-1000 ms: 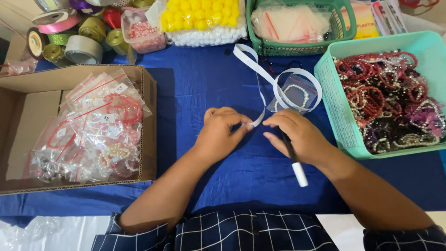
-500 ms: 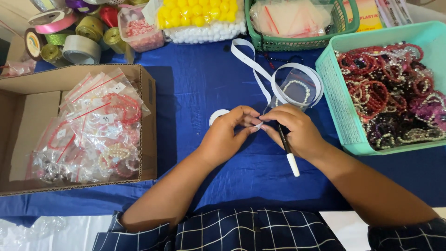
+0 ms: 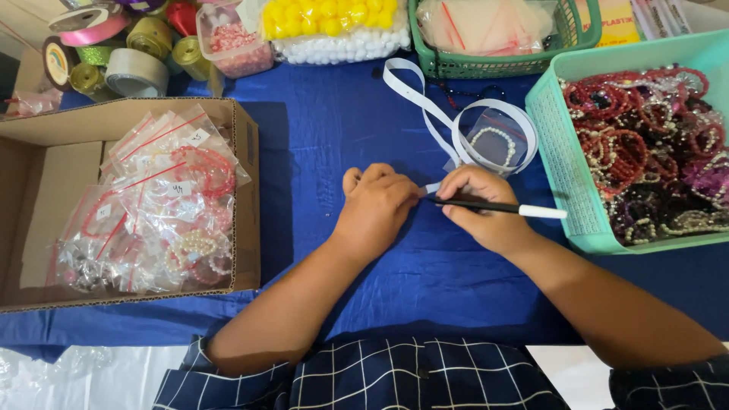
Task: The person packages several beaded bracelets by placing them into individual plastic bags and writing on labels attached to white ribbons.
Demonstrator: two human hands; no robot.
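Observation:
My left hand [image 3: 376, 205] lies knuckles up on the blue cloth and pins down the end of a white strip [image 3: 434, 114]. The strip loops away toward the far side. My right hand [image 3: 482, 209] grips a black pen with a white cap [image 3: 524, 209]. The pen lies nearly level, its tip at the strip's end between my hands. A small clear bag with a pearl bracelet [image 3: 493, 144] lies just beyond my right hand, inside the strip's loop.
An open cardboard box [image 3: 244, 190] of bagged bracelets sits at the left. A teal basket [image 3: 558, 163] heaped with bead bracelets stands at the right. Along the back are a green basket [image 3: 463, 70], ribbon spools [image 3: 137, 72], yellow and white balls [image 3: 334, 23] and a tub of pink beads [image 3: 231, 45].
My right hand has swung the pen from pointing toward me to lying sideways with its cap to the right. My left hand has flattened and now covers the small white roll.

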